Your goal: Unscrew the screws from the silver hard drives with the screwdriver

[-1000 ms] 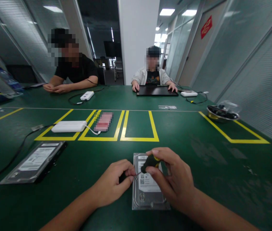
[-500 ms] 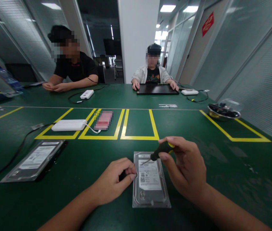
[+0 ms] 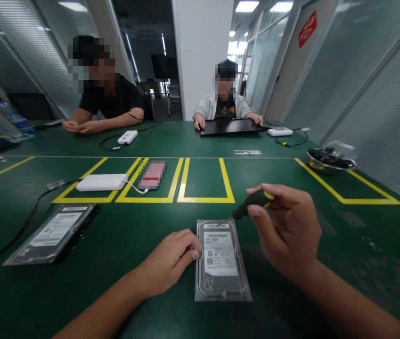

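Note:
A hard drive (image 3: 223, 282) lies flat on the green table in front of me, label side up. My left hand (image 3: 175, 259) rests against its left edge, fingers curled and thumb pressed to them; whatever lies between the fingertips is too small or hidden to make out. A dark green and yellow screwdriver (image 3: 251, 205) is gripped between the thumb and fingers of my right hand (image 3: 288, 226). Its thin shaft slants down to the left over the drive's far end; whether the tip touches cannot be told.
Another hard drive (image 3: 53, 230) lies at the left. Beyond it are a white power bank (image 3: 101, 182) and a cabled pink phone (image 3: 152, 174). A bowl of parts (image 3: 332, 160) stands at the right. Across the table sit two people, one holding a dark flat panel (image 3: 233, 126).
My right hand has lifted the screwdriver up and to the right, away from the label's middle. My left hand stays at the drive's edge. The person opposite has tilted the panel slightly.

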{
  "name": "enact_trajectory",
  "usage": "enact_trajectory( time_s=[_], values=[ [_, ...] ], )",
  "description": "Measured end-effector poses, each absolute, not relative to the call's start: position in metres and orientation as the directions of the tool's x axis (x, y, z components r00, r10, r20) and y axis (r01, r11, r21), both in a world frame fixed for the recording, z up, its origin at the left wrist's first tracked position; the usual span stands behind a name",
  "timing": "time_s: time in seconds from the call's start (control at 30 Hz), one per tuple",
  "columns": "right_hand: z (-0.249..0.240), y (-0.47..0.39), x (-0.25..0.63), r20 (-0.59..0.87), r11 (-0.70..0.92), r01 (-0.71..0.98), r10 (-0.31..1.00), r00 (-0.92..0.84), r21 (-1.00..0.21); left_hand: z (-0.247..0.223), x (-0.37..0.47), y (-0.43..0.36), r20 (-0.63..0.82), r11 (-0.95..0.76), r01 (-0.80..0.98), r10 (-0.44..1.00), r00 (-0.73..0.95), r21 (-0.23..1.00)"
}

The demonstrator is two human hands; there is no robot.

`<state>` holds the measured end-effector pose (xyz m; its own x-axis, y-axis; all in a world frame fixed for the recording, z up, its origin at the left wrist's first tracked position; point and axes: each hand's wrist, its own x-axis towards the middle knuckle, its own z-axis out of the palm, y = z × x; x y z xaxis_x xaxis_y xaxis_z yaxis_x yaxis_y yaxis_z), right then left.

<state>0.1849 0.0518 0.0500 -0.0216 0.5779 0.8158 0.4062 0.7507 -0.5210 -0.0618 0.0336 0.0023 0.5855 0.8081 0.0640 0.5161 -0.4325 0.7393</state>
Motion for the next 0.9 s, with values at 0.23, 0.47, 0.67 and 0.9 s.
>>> enact_trajectory(
  time_s=[0.23, 0.47, 0.67, 0.9],
  values=[
    [0.056, 0.057, 0.194, 0.822, 0.717, 0.468, 0.569, 0.037, -0.517, 0.011, -0.071, 0.035, 0.092, -0.261, 0.483, 0.934, 0.346, 0.836],
    [0.080, 0.060, 0.192, 0.875, 0.764, 0.443, 0.471, 0.116, -0.470, 0.027, -0.093, 0.039, 0.168, -0.127, 0.429, 0.984, -0.060, 0.894],
    [0.080, 0.059, 0.190, 0.889, 0.795, 0.415, 0.451, 0.080, -0.441, 0.026, -0.097, 0.039, 0.174, -0.053, 0.461, 0.959, -0.225, 0.886],
    [0.071, 0.059, 0.192, 0.866, 0.759, 0.458, 0.496, 0.055, -0.464, 0.022, -0.082, 0.036, 0.139, -0.112, 0.548, 0.990, -0.008, 0.829]
  ],
)
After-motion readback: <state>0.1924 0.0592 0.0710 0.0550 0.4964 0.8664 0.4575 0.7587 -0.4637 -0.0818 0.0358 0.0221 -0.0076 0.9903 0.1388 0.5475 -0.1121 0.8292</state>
